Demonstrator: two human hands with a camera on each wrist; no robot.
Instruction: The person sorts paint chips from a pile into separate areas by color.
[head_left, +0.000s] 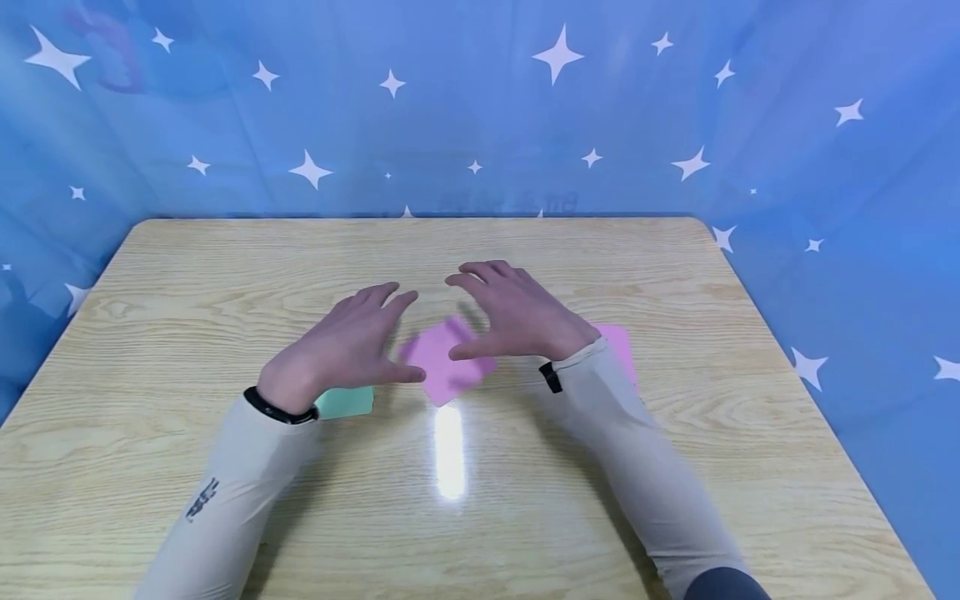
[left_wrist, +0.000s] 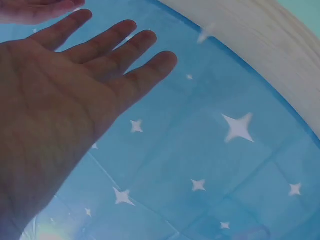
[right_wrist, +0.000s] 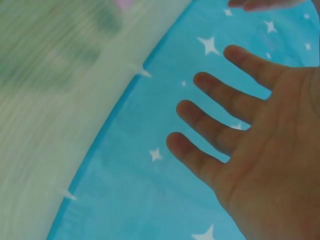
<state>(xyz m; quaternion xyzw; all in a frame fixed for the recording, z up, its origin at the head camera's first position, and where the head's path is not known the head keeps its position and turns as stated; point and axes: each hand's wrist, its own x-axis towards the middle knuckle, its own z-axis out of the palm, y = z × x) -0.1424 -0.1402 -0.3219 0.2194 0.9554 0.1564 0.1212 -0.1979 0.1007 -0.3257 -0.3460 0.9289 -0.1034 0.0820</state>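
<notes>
Both hands hover over the table with spread fingers and nothing in them. My left hand [head_left: 341, 346] is above a green paper square [head_left: 347, 402], which its wrist partly covers. To the right, my right hand [head_left: 517, 312] faces it, thumb toward the middle. Between the two lies a pink paper square [head_left: 442, 362], turned cornerwise and shaded by the hands. A second pink square [head_left: 618, 350] shows beyond the right wrist, partly hidden by the sleeve. In the wrist views the left palm [left_wrist: 55, 105] and the right palm [right_wrist: 275, 145] are bare, fingers apart.
The wood-grain table [head_left: 225, 267] has rounded far corners. Behind it and along its sides hangs a blue cloth [head_left: 480, 108] with white stars. A bright light reflection lies on the tabletop just in front of the middle pink square.
</notes>
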